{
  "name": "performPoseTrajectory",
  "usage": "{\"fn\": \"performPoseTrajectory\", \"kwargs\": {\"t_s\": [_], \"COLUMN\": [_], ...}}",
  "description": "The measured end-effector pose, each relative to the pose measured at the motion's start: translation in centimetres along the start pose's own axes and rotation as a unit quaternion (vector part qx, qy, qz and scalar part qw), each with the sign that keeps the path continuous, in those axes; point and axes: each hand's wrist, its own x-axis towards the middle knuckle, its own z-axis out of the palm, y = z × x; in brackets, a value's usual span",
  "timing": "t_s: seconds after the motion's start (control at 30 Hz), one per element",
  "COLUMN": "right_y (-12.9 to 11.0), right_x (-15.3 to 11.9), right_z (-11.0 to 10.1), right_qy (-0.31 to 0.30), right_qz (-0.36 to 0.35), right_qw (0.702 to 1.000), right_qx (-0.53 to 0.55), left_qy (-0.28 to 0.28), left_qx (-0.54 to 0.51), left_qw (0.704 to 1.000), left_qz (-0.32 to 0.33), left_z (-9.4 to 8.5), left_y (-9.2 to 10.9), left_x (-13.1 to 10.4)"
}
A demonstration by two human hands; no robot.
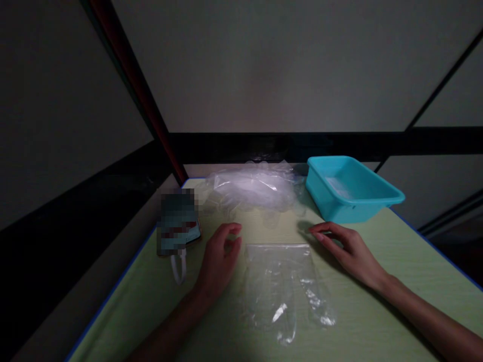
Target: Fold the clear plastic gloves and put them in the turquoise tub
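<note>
A clear disposable plastic glove point(275, 286) lies flat on the table, its straight cuff edge away from me and its fingers towards me. My left hand point(222, 256) hovers by the cuff's left corner, thumb and fingers apart with nothing between them. Beyond the cuff's right corner is my right hand point(347, 249), its fingers loosely curved and the thumb tip near the index finger; no object shows in it. Neither hand appears to touch the glove. Farther back is a heap of crinkled clear plastic gloves point(252, 188).
A turquoise plastic basin point(341, 208) stands at the back right, with a pale label inside. At the left edge lies a phone point(179, 223), partly pixelated, with a white loop strap point(178, 266). The pale green table point(381, 322) has a blue edge and meets a panelled wall.
</note>
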Motion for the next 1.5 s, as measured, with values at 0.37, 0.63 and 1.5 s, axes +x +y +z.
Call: {"fn": "performPoseTrajectory", "kwargs": {"t_s": [0.37, 0.63, 1.5], "right_y": [-1.5, -0.5, 0.9], "right_x": [-0.8, -1.3, -0.4], "right_z": [1.4, 0.8, -1.2], "right_qy": [-0.262, -0.265, -0.154], "right_qz": [-0.227, -0.227, -0.069], "right_qw": [0.917, 0.906, 0.985], "right_qx": [-0.197, -0.238, 0.018], "left_qy": [-0.304, -0.309, -0.081], "left_qx": [0.315, 0.362, 0.192], "left_qw": [0.86, 0.837, 0.973], "left_qz": [0.261, 0.269, 0.1], "left_z": [0.8, 0.6, -1.0], "left_y": [1.1, 0.4, 0.1], "left_x": [-3.0, -3.1, -1.1]}}
